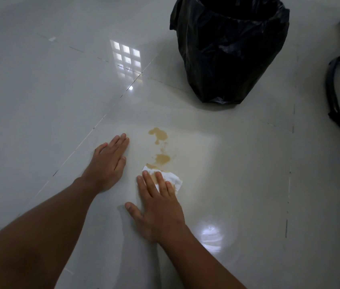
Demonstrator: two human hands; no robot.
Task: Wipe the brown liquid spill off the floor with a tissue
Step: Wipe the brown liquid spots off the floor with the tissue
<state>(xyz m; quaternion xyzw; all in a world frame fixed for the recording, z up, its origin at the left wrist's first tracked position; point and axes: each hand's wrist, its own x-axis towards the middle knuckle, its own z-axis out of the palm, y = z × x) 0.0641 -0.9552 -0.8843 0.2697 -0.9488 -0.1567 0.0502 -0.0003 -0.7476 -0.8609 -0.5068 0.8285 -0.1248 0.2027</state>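
A brown liquid spill [160,146] lies on the pale tiled floor in two main puddles, one at the far end and one nearer me, with small drops between. A white tissue [172,177], partly stained brown, lies flat on the spill's near edge. My right hand [158,205] presses down on the tissue with fingers spread flat over it. My left hand [110,161] rests palm down on the floor just left of the spill, fingers together, holding nothing.
A bin lined with a black plastic bag [229,49] stands beyond the spill at the upper right. A black curved frame [334,94] sits at the right edge. Glossy tiles [39,90] with dark grout lines stretch to the left.
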